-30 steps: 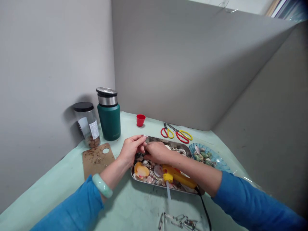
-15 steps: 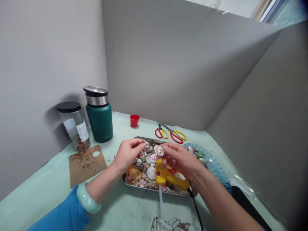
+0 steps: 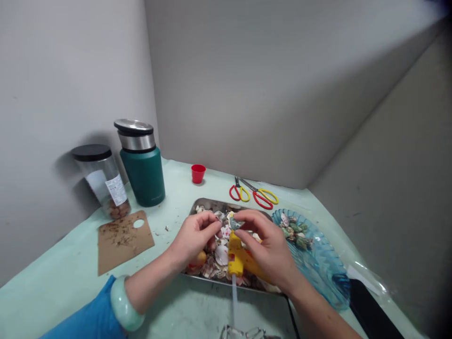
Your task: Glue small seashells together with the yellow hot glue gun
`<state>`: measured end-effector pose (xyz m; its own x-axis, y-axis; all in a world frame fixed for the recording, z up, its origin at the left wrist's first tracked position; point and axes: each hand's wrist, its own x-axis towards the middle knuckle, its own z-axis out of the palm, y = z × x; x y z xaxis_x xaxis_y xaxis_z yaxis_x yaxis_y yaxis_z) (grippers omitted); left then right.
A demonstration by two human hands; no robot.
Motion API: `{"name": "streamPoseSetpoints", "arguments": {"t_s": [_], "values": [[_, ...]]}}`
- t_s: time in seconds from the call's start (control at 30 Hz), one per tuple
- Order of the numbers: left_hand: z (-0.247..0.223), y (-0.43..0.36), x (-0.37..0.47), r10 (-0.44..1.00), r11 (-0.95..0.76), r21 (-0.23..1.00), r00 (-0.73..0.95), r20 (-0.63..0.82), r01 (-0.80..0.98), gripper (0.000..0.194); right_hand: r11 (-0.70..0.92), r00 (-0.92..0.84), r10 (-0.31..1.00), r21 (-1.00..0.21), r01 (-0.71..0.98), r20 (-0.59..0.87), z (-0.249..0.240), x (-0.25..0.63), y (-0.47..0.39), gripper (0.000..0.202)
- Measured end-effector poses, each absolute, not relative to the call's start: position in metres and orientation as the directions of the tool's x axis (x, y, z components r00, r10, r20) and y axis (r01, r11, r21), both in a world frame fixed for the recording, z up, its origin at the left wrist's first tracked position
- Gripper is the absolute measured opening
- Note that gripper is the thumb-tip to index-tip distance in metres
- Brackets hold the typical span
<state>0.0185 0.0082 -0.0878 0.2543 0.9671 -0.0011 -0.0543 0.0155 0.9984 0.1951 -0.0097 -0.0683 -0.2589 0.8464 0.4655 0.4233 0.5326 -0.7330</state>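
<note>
My right hand pinches a grey-green seashell between thumb and fingers, above the tip of a yellow glue gun. To its left, my left hand has thumb and fingers pressed together; whatever they hold is too small to make out. The glue gun lies on a metal tray full of seashells, with a clear glue stick sticking out toward me. My right hand partly covers the gun's handle.
Small metal clips lie at the near edge. A blue scalloped plate with green shells is at right. Two pairs of scissors and a red cup stand behind. At left are a green flask, a jar and brown cardboard.
A white round shell was in my right hand; now a grey-green one is there. My left hand stays pinched near the tray. The view has shifted slightly.
</note>
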Motion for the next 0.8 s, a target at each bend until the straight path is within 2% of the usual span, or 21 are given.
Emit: {"name": "streamPoseSetpoints", "arguments": {"t_s": [0.1, 0.17, 0.37, 0.8], "values": [[-0.0836, 0.0061, 0.0182, 0.955, 0.032, 0.997, 0.298, -0.009, -0.074, 0.02, 0.653, -0.34, 0.756, -0.608, 0.452, 0.56, -0.0685, 0.1947, -0.0085, 0.025], [-0.0801, 0.0049, 0.0172, 0.944, 0.047, 0.996, 0.33, -0.021, -0.072, 0.02, 0.677, -0.365, 0.734, -0.574, 0.461, 0.572, -0.0681, 0.1948, -0.0082, 0.026], [-0.0775, 0.0042, 0.0144, 0.918, 0.074, 0.996, 0.395, -0.046, -0.056, 0.019, 0.686, -0.388, 0.726, -0.56, 0.464, 0.568, -0.0676, 0.1954, -0.0085, 0.025], [-0.0798, 0.0041, 0.0158, 0.903, 0.09, 0.994, 0.425, -0.057, -0.058, 0.013, 0.726, -0.45, 0.687, -0.524, 0.445, 0.57, -0.069, 0.196, -0.0076, 0.026]]}}
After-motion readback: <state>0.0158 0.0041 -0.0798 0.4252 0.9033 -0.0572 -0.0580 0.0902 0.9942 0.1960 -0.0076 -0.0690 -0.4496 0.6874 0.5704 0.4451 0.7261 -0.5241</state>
